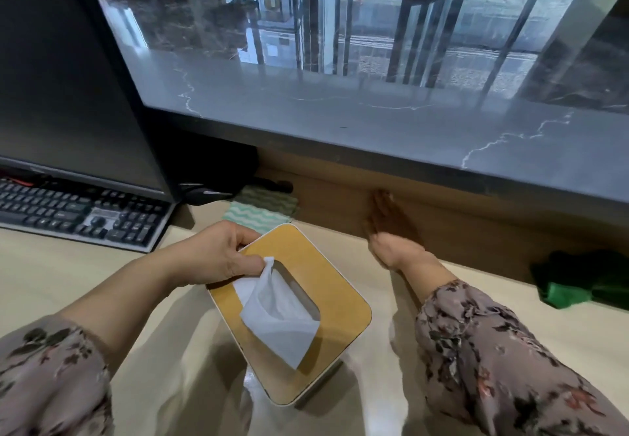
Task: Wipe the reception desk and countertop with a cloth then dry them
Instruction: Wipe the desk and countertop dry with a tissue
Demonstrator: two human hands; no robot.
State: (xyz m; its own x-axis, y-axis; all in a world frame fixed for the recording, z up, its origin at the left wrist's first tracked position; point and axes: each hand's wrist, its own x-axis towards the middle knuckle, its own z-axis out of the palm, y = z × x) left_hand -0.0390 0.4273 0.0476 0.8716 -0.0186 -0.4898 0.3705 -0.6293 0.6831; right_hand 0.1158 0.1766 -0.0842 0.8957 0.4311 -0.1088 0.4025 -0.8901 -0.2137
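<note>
My left hand grips the far left corner of a white tissue box with a tan lid, fingers curled over its edge. A white tissue sticks up from the slot, its tip beside my thumb. My right hand is blurred, stretched out with nothing in it over the beige reception desk toward the wooden back panel. A green and white wavy-striped cloth lies folded just behind the box. A dark green cloth lies crumpled at the right of the desk. The grey marble countertop runs above.
A black keyboard and a dark monitor stand at the left. A black object sits under the countertop's overhang beside the monitor. The wooden panel closes off the back of the desk.
</note>
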